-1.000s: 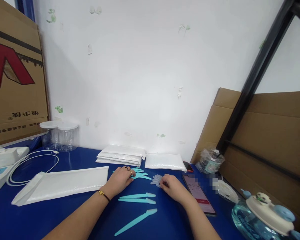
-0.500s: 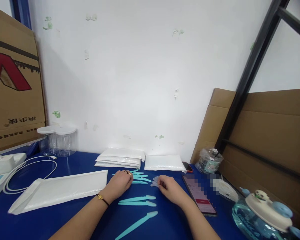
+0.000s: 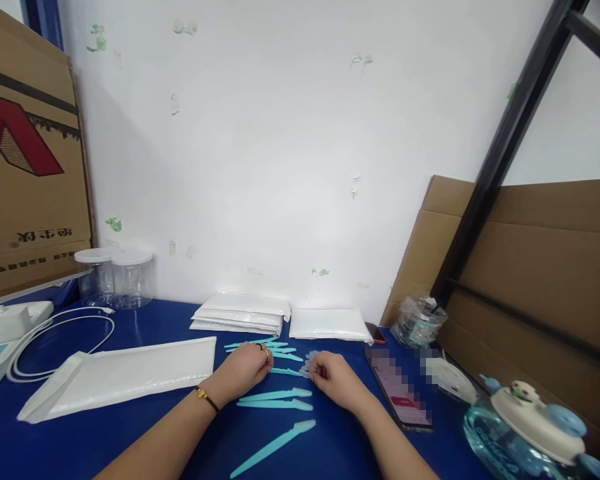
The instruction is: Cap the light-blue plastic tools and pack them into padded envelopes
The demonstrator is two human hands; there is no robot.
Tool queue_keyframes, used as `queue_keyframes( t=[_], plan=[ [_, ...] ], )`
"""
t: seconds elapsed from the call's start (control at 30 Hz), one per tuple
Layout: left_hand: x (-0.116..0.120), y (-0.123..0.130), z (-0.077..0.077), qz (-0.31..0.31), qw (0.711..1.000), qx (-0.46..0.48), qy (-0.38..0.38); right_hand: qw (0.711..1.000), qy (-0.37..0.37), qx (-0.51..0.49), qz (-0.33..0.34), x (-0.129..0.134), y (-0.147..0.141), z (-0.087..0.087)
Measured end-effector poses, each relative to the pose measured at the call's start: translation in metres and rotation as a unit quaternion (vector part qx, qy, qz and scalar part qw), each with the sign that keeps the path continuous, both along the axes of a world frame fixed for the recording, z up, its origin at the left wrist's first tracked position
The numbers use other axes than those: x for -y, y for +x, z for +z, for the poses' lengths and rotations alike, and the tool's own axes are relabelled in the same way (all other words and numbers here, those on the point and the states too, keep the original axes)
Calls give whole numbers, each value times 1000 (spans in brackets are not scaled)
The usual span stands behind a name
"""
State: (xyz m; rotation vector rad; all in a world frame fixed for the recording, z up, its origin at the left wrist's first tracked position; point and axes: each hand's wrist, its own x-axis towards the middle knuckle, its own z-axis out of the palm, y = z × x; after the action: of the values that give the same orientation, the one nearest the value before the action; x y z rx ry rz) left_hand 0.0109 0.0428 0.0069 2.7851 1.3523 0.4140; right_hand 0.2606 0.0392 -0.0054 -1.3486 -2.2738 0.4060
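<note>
My left hand is closed round the handle of a teal eyebrow razor, whose blade end points right. That tip lies close to the fingers of my right hand. My right hand is pinched at the small translucent blade caps and seems to grip one; its fingertips partly hide them. Behind my left hand is a loose group of teal razors, partly covered by the hand. Nearer to me, two razors lie side by side, and a single razor lies slanted on the blue table.
A white padded envelope lies left; stacked envelopes and another envelope lie by the wall. A phone and a teal bottle are right. Clear jars, a white cable and a power strip stand left.
My left hand has moved slightly right and towards me, drawing one razor away from the group to the caps. My right hand has shifted a little left.
</note>
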Motion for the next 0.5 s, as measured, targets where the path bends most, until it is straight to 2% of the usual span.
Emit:
queue_keyframes(
  t=[0.13,0.23,0.3,0.4,0.5],
  plan=[
    [3,6,-2,-34,999,19,-18,998,-36,-37,42,4,-4,1],
    [5,9,-3,-66,995,38,-64,992,-88,-45,78,6,-4,3],
    [4,7,-4,-62,993,61,-81,991,-98,-42,80,6,-1,5],
    [-2,1,-8,-12,995,81,-52,998,-34,-39,34,3,6,8],
    [-9,-5,-12,26,998,60,-21,1000,20,-14,1,-2,9,6]
  ],
)
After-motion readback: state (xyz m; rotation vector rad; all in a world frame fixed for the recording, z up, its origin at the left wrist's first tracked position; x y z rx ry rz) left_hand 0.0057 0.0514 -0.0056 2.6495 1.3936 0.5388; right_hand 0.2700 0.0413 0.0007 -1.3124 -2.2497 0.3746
